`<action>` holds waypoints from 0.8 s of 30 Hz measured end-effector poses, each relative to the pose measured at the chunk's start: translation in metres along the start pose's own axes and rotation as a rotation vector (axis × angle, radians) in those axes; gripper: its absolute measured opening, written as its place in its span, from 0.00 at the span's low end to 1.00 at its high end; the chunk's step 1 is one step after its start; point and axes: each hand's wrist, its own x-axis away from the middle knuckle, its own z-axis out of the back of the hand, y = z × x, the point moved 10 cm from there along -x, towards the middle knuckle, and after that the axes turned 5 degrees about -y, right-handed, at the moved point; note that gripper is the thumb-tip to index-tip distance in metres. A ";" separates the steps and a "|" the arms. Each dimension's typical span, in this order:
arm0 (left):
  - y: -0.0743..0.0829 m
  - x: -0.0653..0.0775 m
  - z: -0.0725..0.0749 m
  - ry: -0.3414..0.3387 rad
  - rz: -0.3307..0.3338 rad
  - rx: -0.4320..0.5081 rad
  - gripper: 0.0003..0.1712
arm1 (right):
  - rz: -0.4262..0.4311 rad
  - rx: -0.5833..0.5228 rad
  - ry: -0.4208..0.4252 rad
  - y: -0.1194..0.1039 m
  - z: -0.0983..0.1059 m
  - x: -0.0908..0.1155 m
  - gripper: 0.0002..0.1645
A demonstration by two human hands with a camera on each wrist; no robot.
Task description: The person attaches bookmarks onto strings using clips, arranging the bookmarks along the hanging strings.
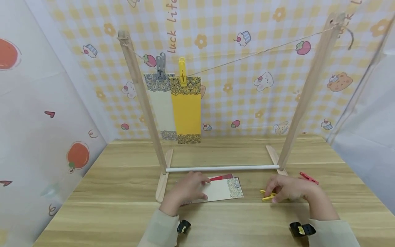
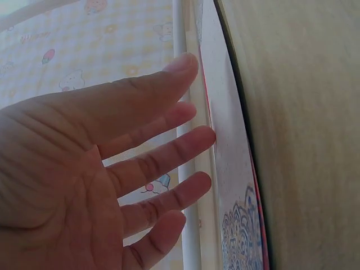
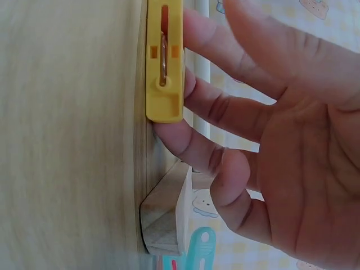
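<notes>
My left hand (image 1: 189, 188) lies over a cream card (image 1: 217, 190) with a patterned border. Its fingers (image 2: 174, 152) are spread and loosely bent, close to the card. A red card (image 1: 220, 177) shows from beneath the cream one. On the right, my right hand (image 1: 290, 187) has curled fingers around a yellow clothespin (image 3: 165, 95) at the tabletop. Fingertips sit behind the clothespin; the thumb tip is out of the right wrist view. A cream card (image 1: 160, 106) and a yellow card (image 1: 187, 115) hang from a string by a grey clothespin (image 1: 160, 67) and a yellow one.
A wooden frame with a left post (image 1: 143, 99), a right post (image 1: 305, 92) and a white bottom rod (image 1: 222, 168) stands beyond the hands. The string (image 1: 259, 52) runs between the posts. Beside the right hand lies a red clothespin (image 1: 308, 178); a teal clothespin (image 3: 201, 247) shows low in the right wrist view.
</notes>
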 end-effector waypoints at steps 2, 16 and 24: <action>0.000 0.001 -0.001 -0.007 0.001 0.011 0.29 | -0.013 0.011 0.005 0.001 0.001 0.001 0.12; -0.003 0.003 -0.004 -0.043 0.028 0.024 0.37 | -0.003 0.053 0.017 0.001 0.005 -0.003 0.08; -0.004 0.002 -0.009 -0.057 0.042 -0.015 0.41 | 0.041 0.104 0.076 -0.003 0.014 -0.001 0.09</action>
